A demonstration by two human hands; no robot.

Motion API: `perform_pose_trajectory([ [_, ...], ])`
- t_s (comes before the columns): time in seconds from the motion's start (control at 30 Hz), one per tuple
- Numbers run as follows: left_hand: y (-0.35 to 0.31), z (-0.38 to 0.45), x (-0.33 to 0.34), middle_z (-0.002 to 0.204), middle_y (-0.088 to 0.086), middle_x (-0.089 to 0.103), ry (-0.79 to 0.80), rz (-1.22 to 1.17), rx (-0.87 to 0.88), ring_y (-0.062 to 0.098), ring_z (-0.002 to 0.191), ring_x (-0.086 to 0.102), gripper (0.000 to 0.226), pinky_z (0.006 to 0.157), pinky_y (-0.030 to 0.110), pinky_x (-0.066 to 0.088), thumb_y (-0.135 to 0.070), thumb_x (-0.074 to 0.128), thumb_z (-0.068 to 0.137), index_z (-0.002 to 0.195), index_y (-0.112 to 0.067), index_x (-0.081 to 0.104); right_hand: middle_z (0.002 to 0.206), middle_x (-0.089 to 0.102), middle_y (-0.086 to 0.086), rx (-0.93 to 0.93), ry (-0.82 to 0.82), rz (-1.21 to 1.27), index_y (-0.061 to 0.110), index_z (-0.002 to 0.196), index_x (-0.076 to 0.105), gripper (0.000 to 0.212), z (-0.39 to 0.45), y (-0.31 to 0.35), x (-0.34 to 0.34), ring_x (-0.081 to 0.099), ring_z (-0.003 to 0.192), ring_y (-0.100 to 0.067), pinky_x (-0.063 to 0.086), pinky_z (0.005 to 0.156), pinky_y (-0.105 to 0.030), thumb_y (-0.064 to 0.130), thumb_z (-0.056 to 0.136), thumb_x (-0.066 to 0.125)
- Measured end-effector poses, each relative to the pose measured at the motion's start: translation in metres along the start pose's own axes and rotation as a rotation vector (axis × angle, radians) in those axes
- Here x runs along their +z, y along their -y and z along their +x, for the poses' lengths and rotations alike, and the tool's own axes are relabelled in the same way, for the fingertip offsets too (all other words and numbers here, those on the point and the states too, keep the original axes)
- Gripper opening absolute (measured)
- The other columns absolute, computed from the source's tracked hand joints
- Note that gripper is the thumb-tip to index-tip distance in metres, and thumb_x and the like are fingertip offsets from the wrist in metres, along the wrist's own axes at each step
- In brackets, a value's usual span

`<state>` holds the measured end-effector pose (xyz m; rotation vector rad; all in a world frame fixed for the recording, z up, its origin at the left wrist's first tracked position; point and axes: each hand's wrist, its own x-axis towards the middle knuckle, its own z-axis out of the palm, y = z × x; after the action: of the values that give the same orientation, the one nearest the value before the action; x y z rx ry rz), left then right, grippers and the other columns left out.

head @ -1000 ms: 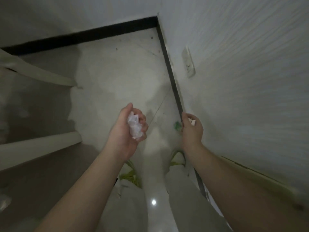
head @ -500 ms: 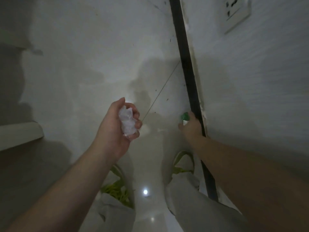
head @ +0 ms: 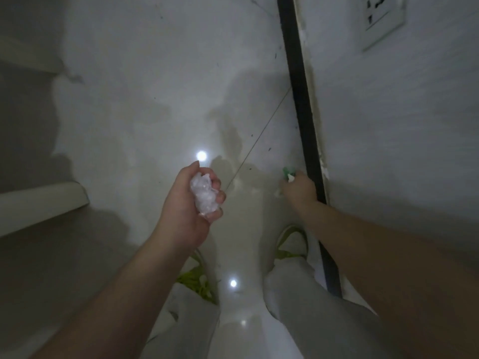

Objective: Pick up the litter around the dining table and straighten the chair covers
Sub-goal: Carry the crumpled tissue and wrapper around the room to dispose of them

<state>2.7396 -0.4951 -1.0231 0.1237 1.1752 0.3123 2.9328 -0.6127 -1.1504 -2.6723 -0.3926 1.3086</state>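
Head view, dim and grainy: at the far left a pale, rounded edge of furniture (head: 44,200) juts in over the floor; I cannot tell what piece it is. To its right stretches the floor (head: 155,86), smooth glossy light tile with two bright lamp reflections and a thin grout line running diagonally. My left hand (head: 189,203) is curled tight around a crumpled wad of clear plastic wrap (head: 203,196), crinkled and whitish, bulging out between my thumb and fingers. Near me, below the hands, are my light grey trousers (head: 298,307) and the yellow-green shoes (head: 291,242). Further right, my right hand (head: 300,189) is down at the floor just beside the black skirting strip (head: 302,99), fingers pinched together on a small green and white scrap (head: 288,174) that pokes out at the far side of my knuckles; whether it is off the tile I cannot tell. Right of the strip rises the white wall (head: 401,151), finely ribbed in texture, with a white rectangular socket plate (head: 379,20) at the far right.
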Motion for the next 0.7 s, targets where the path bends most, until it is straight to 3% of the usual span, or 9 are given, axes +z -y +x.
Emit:
perform_pose_trajectory([
  [0.1, -0.005, -0.037, 0.011, 0.062, -0.002, 0.044, -0.013, -0.038, -0.011, 0.011, 0.044, 0.042, 0.023, 0.037, 0.009, 0.019, -0.039, 0.053, 0.077, 0.069, -0.019, 0.045, 0.083, 0.062, -0.013, 0.009, 0.054, 0.198, 0.003, 0.089, 0.062, 0.03, -0.05, 0.025, -0.029, 0.056, 0.07, -0.019, 0.04, 0.058, -0.024, 0.032, 0.091, 0.059],
  [0.17, -0.013, -0.065, 0.021, 0.063, -0.002, 0.044, -0.024, -0.067, -0.013, 0.012, 0.046, 0.042, 0.024, 0.038, 0.01, 0.018, -0.038, 0.05, 0.084, 0.07, -0.019, 0.046, 0.084, 0.064, -0.014, 0.016, 0.085, 0.367, 0.002, 0.086, 0.063, 0.038, -0.089, 0.044, -0.053, 0.057, 0.071, -0.018, 0.043, 0.065, -0.026, 0.039, 0.089, 0.063],
  [0.23, -0.023, -0.097, 0.031, 0.063, -0.002, 0.046, -0.032, -0.092, 0.003, 0.012, 0.048, 0.042, 0.025, 0.038, 0.012, 0.017, -0.037, 0.048, 0.088, 0.07, -0.02, 0.048, 0.081, 0.061, -0.006, 0.029, 0.123, 0.465, 0.013, 0.081, 0.058, 0.034, -0.129, 0.07, -0.079, 0.058, 0.075, -0.017, 0.046, 0.074, -0.028, 0.046, 0.089, 0.061],
  [0.4, -0.055, -0.181, 0.055, 0.063, -0.002, 0.047, -0.011, -0.11, 0.068, 0.012, 0.046, 0.041, 0.022, 0.035, 0.012, 0.019, -0.039, 0.054, 0.079, 0.07, -0.019, 0.05, 0.09, 0.069, -0.013, 0.02, 0.201, 0.64, 0.02, 0.079, 0.064, 0.043, -0.217, 0.13, -0.138, 0.066, 0.089, -0.031, 0.051, 0.087, -0.041, 0.063, 0.073, 0.065],
  [0.57, -0.092, -0.277, 0.068, 0.062, -0.001, 0.047, -0.021, -0.191, 0.144, 0.014, 0.045, 0.041, 0.029, 0.037, 0.011, 0.019, -0.041, 0.046, 0.086, 0.07, -0.017, 0.051, 0.087, 0.063, -0.008, 0.051, 0.255, 0.84, 0.007, 0.093, 0.061, 0.027, -0.312, 0.183, -0.195, 0.062, 0.072, -0.018, 0.052, 0.058, -0.022, 0.034, 0.093, 0.059],
  [0.7, -0.127, -0.358, 0.078, 0.061, -0.001, 0.047, 0.005, -0.216, 0.227, 0.013, 0.046, 0.041, 0.033, 0.04, 0.012, 0.014, -0.045, 0.042, 0.086, 0.071, -0.017, 0.05, 0.08, 0.065, -0.016, -0.049, 0.423, 1.011, -0.006, 0.094, 0.057, 0.028, -0.392, 0.216, -0.242, 0.066, 0.063, -0.017, 0.057, 0.063, -0.027, 0.021, 0.098, 0.052],
])
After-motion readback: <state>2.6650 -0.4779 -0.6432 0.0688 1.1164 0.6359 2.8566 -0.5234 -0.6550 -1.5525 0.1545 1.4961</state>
